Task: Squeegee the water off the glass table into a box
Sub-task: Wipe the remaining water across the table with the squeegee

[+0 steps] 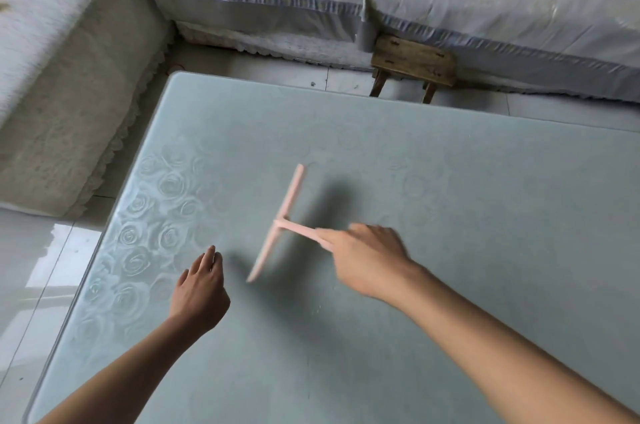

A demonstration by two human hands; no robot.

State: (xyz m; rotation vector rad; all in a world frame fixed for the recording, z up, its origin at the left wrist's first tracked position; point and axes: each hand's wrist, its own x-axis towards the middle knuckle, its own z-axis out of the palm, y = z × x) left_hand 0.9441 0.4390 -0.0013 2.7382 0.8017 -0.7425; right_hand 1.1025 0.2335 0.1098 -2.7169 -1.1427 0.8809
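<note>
The glass table (450, 181) stretches under both hands. Far beyond the right hand (367, 260) stands a small wooden stool (414, 65). The pink squeegee (287, 215), blurred, lies over the glass between the hands: the right hand grips its handle, the left hand (201, 288) hovers relaxed, holding nothing.

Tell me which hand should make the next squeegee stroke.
Right. The right hand grips the pink squeegee by its handle; the left hand is empty over the glass table.
</note>
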